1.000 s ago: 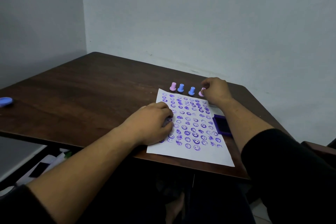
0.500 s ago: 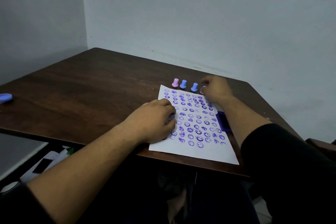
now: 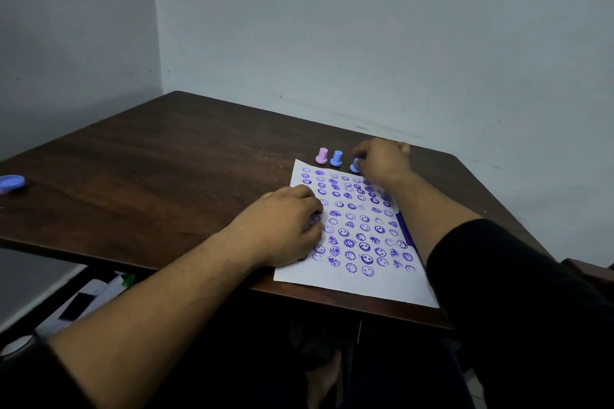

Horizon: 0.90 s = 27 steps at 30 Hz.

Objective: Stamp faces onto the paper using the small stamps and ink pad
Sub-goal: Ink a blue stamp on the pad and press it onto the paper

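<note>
**On a dark wooden table: a stamping sheet nearly filled**

On the right half of the table (image 3: 139,169) lies a white sheet of paper (image 3: 362,285), and we see it almost covered in purple stamped faces, set in rough rows from the far edge down to near the bottom. Only a blank strip along the near edge is left, so we judge the work close to done, with room for perhaps one more row.

Our left hand (image 3: 282,229) rests on the sheet's left side with the fingers curled under, pinning the paper; whether it holds anything we cannot tell. Our right hand (image 3: 382,163) reaches past the far edge of the sheet, and its fingertips pinch a small blue stamp (image 3: 355,165).

We count three stamps in view: a pink stamp (image 3: 321,156) and a second blue stamp (image 3: 336,158) standing upright side by side just beyond the paper, plus the one being pinched. Any others would be hidden behind the right hand.

One ink pad (image 3: 406,232) shows as a thin purple sliver beside the sheet's right edge, mostly covered by the right forearm. One blue round lid (image 3: 11,183) sits well apart at the table's left edge.
</note>
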Tool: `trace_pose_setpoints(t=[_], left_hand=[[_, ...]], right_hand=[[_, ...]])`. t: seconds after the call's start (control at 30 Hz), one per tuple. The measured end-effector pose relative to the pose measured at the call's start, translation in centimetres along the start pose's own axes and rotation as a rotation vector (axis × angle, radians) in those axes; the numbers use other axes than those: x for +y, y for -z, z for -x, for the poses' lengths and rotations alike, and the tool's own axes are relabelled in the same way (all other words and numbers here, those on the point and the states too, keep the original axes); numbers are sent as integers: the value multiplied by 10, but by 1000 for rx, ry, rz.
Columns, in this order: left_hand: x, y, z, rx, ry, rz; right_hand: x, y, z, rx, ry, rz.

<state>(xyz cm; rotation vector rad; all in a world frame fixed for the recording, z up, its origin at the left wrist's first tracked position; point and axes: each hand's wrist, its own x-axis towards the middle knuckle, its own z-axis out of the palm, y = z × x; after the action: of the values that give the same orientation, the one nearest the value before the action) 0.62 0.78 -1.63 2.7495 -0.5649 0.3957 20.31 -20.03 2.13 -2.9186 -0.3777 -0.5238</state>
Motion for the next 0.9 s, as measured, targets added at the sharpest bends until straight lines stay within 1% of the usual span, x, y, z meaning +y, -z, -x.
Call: trace_pose_setpoints(t=[0.1,0.27,0.4,0.57,0.73,0.9], left_hand=[[-1,1,0,-8,-1,8],[-1,1,0,-6,-5,9],[-2,1,-1,-8,-8,4],[-2,1,-1,1,-11,13],[-1,2,-1,12,-10,19],[-1,3,0,7,-7,21]], right_hand=[[-4,8,3,54,-18,-77],[6,35,21,158,-87,-290],[25,58,59,238,-156,-372],[54,70,121,276,-225,-623],[66,60,162,302,-290,-596],[70,43,177,298,-279,-589]])
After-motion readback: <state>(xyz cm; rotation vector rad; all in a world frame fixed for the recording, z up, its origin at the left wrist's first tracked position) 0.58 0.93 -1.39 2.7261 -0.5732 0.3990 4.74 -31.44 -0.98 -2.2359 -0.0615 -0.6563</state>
